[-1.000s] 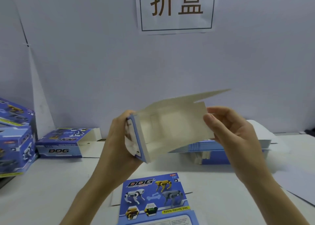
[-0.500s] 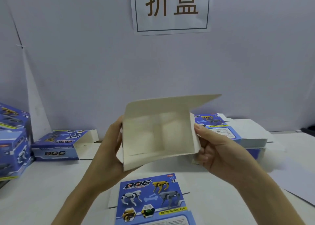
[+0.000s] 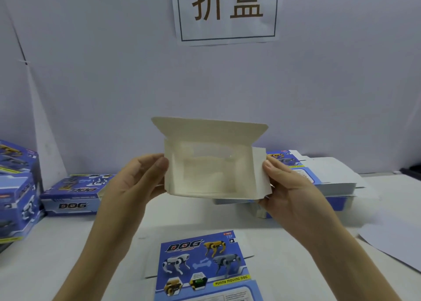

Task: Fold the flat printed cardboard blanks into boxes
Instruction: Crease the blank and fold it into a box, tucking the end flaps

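A: What sits on the counter?

B: A stack of blanks lies at the far right below a paper sign on the wall. Finished boxes sit at the far left, and a single blank lies printed side up at the near edge.

A: And the box being folded?

B: It is held up above the counter, between the single blank and the wall. Its plain inside faces the camera and its top flap stands open.

A: The hands?

B: The left hand grips the box's left wall, with the thumb in front and the fingers curled behind. The right hand pinches the right side flap, with the thumb on its front.
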